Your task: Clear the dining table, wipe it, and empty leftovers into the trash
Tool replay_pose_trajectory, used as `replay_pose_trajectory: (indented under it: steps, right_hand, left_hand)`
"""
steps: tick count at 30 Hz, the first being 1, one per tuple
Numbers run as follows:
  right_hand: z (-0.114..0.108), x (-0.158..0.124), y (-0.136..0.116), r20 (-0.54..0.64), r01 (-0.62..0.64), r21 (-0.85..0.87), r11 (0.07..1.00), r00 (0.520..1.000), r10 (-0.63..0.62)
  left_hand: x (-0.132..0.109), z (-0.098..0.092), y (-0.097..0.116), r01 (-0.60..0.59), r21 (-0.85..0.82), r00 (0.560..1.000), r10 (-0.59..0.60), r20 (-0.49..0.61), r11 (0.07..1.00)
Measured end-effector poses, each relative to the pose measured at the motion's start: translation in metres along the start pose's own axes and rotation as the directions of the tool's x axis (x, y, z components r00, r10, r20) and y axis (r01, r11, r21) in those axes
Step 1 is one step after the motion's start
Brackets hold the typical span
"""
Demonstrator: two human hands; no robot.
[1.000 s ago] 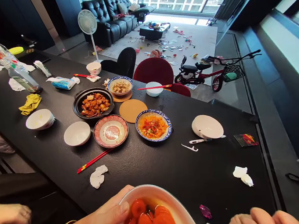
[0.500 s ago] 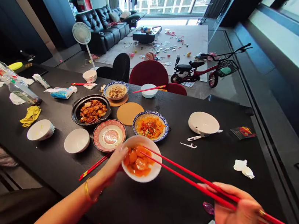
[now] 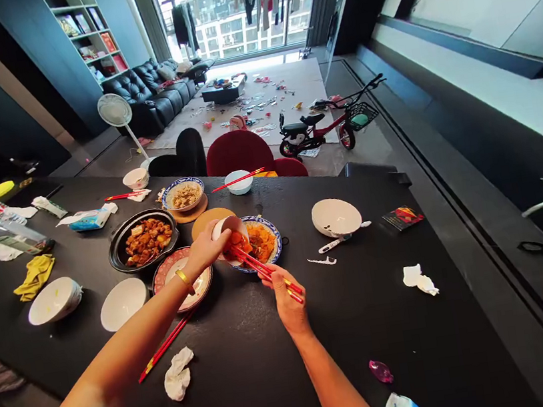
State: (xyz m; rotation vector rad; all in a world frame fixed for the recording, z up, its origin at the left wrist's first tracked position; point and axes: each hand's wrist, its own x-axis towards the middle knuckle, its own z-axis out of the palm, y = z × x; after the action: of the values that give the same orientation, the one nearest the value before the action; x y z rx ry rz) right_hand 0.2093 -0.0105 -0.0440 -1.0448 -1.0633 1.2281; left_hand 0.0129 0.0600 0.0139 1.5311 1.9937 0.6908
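Observation:
My left hand grips a white bowl of orange carrot slices, tipped toward a blue-rimmed plate of orange food. Red chopsticks are pinched in my right hand, and their tips reach into the tilted bowl's mouth over the plate. A gold bangle circles my left wrist. Both arms stretch out over the black table.
A dark pan of browned meat, a pink-rimmed plate, several empty white bowls, a cork mat and another red chopstick pair lie around. Crumpled tissues dot the table. Chairs, a child's bicycle and a toy-strewn floor lie beyond.
The bowl of carrots went from close under me out over the blue-rimmed plate and is now tilted. My right hand took up red chopsticks and brought them to the bowl.

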Motion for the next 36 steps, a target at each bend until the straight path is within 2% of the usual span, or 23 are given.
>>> replay_pose_trajectory:
  steps: [3, 8, 11, 13, 16, 19, 22, 25, 28, 30, 32, 34, 36]
  right_hand:
    - [0.000, 0.006, 0.012, 0.024, 0.013, -0.041, 0.999, 1.000, -0.012]
    - [-0.012, 0.007, 0.018, 0.000, 0.074, -0.142, 0.987, 0.997, -0.074]
    - [-0.018, 0.002, 0.012, -0.059, 0.078, -0.132, 0.988, 0.995, -0.086]
    - [-0.018, -0.001, 0.006, -0.069, 0.070, -0.082, 0.994, 0.995, -0.076]
    - [-0.013, -0.004, 0.001, -0.012, 0.029, 0.019, 0.999, 1.000, -0.029]
    - [-0.014, -0.005, 0.006, 0.038, 0.003, 0.030, 1.000, 0.999, -0.004]
    - [-0.026, -0.005, 0.018, -0.033, 0.030, -0.027, 0.999, 0.999, -0.031]
    - [-0.038, -0.006, 0.024, -0.125, 0.040, -0.039, 0.998, 0.991, -0.045]
    - [-0.043, -0.007, 0.023, -0.197, -0.002, 0.060, 0.998, 0.980, 0.014]
    - [-0.042, -0.007, 0.019, -0.250, -0.046, 0.168, 0.985, 0.964, 0.088]
    - [-0.042, -0.007, 0.016, -0.288, -0.086, 0.264, 0.961, 0.944, 0.164]
    - [-0.045, -0.008, 0.014, -0.301, -0.116, 0.313, 0.943, 0.929, 0.215]
    - [-0.049, -0.008, 0.015, -0.306, -0.132, 0.325, 0.937, 0.922, 0.236]
  left_hand:
    - [0.007, 0.003, 0.014, -0.034, 0.273, 0.999, 0.035, 0.002, 0.961]
    - [0.009, 0.004, 0.031, -0.185, 0.491, 0.981, 0.193, 0.036, 0.851]
    - [0.009, 0.001, 0.031, -0.239, 0.535, 0.965, 0.260, 0.037, 0.810]
    - [0.010, -0.001, 0.028, -0.234, 0.543, 0.962, 0.274, 0.009, 0.806]
    - [0.010, -0.003, 0.023, -0.173, 0.520, 0.972, 0.232, -0.049, 0.837]
    - [0.009, -0.006, 0.017, -0.148, 0.470, 0.975, 0.207, -0.076, 0.870]
    - [0.010, -0.010, 0.009, -0.119, 0.427, 0.978, 0.181, -0.106, 0.896]
    - [0.014, -0.013, -0.004, -0.014, 0.296, 0.986, 0.062, -0.154, 0.955]
    - [0.013, -0.014, -0.021, 0.133, -0.072, 0.982, -0.141, -0.128, 0.989]
    - [0.006, -0.014, -0.034, 0.223, -0.378, 0.965, -0.259, -0.046, 0.899]
    - [-0.004, -0.017, -0.050, 0.263, -0.596, 0.954, -0.297, 0.043, 0.759]
    - [-0.016, -0.023, -0.066, 0.282, -0.693, 0.947, -0.307, 0.092, 0.663]
    - [-0.028, -0.034, -0.082, 0.304, -0.694, 0.936, -0.341, 0.089, 0.652]
